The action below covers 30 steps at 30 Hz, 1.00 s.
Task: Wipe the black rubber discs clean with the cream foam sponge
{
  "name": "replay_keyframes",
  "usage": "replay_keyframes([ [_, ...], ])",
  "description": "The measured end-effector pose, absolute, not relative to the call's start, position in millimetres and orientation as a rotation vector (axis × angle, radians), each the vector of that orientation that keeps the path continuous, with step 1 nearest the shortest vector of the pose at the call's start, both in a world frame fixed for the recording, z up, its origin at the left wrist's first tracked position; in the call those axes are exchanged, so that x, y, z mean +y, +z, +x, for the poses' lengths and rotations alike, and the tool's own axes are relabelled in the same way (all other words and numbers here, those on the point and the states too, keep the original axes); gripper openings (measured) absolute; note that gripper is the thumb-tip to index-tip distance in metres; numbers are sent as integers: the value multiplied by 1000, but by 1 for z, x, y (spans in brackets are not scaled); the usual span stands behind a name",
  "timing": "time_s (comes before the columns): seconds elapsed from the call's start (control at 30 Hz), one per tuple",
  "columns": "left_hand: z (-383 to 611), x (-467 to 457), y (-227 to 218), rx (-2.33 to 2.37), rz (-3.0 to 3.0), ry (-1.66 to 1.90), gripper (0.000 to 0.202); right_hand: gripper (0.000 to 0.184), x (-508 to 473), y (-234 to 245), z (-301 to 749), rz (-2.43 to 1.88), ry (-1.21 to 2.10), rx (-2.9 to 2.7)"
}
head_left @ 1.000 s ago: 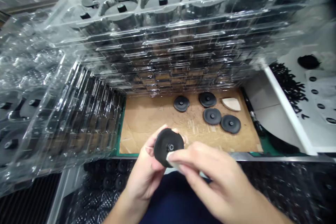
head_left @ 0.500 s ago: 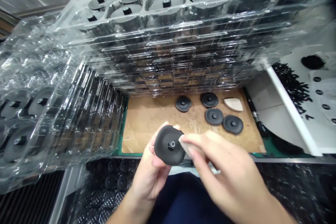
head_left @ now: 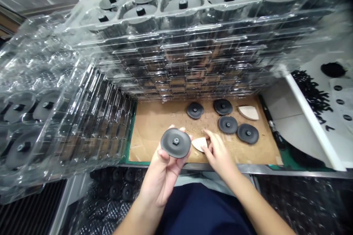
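My left hand (head_left: pixel 165 167) holds up a black, slightly oval disc (head_left: pixel 171 148) by its rim, fingers underneath, with the short hexagonal stem facing up. Low over the cardboard, my right hand (head_left: pixel 219 152) has its thumb and fingers at the right end of a small cream wedge-shaped pad (head_left: pixel 199 144). That pad is just right of the held disc. Whether it rests fully on the board I cannot tell. Loose on the cardboard lie several similar discs, among them one disc (head_left: pixel 195 110) standing apart and another disc (head_left: pixel 248 133) at the right.
A tall stack of clear plastic trays (head_left: pixel 179 47) with discs rises behind the cardboard (head_left: pixel 157 125); more trays (head_left: pixel 68 117) stand at the left. A second cream pad (head_left: pixel 248 112) lies at the right. Past a white panel (head_left: pixel 311 117) is a pile of small black parts (head_left: pixel 311 90).
My right hand has moved the cream pad away from the disc's rim and down toward the cardboard. My left hand still holds the disc, now turned and tilted differently.
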<state>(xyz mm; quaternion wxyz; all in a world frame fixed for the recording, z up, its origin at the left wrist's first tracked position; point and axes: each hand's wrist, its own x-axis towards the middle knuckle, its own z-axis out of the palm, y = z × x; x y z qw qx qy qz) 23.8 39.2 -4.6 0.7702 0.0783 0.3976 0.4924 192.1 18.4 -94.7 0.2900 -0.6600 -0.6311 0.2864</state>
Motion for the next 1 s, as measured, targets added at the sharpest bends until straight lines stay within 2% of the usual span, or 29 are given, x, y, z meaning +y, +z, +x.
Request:
replay_keyframes([
  [0.27, 23, 42, -5, 879, 196, 1046, 65, 33, 3, -112, 178, -1750, 632, -1788],
  [0.37, 24, 41, -3, 896, 218, 1028, 62, 31, 15, -112, 181, -1731, 619, -1795],
  [0.6, 26, 37, -2, 910, 207, 1038, 65, 30, 22, -87, 181, -1588, 717, -1786],
  [0.77, 26, 38, -4, 921, 215, 1038, 61, 19, 13, -81, 182, -1506, 828, -1828],
  [0.93, 30, 38, -5, 894, 290, 1028, 61, 23, 26, -22, 186, -1510, 776, -1693],
  [1.0, 32, 37, -5, 913, 322, 1011, 54, 24, 30, 7, 182, -1347, 676, -1699],
])
